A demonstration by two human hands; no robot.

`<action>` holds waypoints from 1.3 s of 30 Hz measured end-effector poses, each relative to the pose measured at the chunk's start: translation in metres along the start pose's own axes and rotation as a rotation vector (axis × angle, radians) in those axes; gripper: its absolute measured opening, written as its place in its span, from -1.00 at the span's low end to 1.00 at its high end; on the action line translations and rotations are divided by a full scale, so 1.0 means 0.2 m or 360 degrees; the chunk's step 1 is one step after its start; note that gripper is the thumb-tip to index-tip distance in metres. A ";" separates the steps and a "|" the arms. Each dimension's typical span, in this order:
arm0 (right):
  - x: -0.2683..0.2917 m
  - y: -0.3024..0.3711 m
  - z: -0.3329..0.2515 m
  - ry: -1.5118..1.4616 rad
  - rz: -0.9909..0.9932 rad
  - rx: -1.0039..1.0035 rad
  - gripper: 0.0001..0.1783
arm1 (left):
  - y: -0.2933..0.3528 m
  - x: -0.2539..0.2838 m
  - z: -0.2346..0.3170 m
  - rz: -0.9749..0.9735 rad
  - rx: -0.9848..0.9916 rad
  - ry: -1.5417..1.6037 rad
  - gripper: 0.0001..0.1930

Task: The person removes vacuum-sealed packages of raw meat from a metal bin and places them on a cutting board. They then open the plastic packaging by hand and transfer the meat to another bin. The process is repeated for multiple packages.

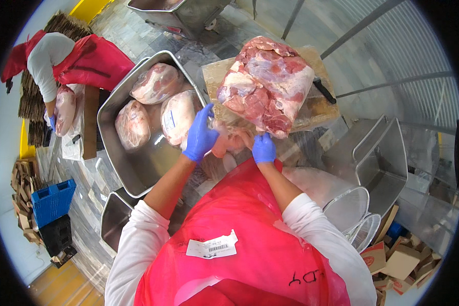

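A large slab of raw meat (270, 84), red with pale fat, lies on a brown cutting board (311, 109). At its near edge is my blue-gloved right hand (263, 148), fingers closed on the tip of the meat; the exact grip is partly hidden. To the left, my gloved left hand (201, 135) has its fingers stretched and apart, beside the board's near left corner. Between both hands hangs a crumpled, pinkish, see-through mass (230, 141), seemingly plastic wrap; whether my left hand touches it I cannot tell. A black-handled knife (325, 91) rests at the board's right side.
A steel tub (103, 133) on the left holds three wrapped meat pieces (132, 125). Steel bins (380, 168) stand at right, near clear round-rimmed containers (349, 206). A co-worker in a red apron (99, 64) bends over meat at far left. Another steel cart (186, 20) stands behind.
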State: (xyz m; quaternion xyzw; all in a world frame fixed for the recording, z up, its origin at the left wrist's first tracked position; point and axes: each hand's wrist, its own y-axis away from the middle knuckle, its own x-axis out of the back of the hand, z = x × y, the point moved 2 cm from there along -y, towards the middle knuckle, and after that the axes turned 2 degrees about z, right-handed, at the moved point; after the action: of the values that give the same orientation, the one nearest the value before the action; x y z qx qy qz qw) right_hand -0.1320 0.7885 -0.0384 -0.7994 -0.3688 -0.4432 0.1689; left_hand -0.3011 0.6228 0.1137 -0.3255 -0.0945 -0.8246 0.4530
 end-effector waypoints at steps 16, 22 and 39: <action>0.19 -0.06 -0.01 0.0127 -0.0188 0.0515 -0.81 | -0.39 -0.26 0.32 -0.0644 -0.0432 -0.0773 -0.23; -0.12 -0.09 0.26 0.0179 -0.0120 0.0244 -0.83 | -0.32 -0.33 0.38 -0.0576 -0.0391 -0.0749 -0.20; 0.18 -0.06 0.18 -0.2592 -0.0655 -0.1253 -0.76 | -0.23 -0.35 0.39 -0.0415 -0.0239 -0.0498 -0.27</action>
State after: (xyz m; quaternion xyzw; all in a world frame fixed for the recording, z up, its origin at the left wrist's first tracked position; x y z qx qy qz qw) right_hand -0.1082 0.8343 -0.0282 -0.7827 -0.3312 0.1404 -0.5080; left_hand -0.2764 0.7320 0.1361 -0.4674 -0.1434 -0.8203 0.2969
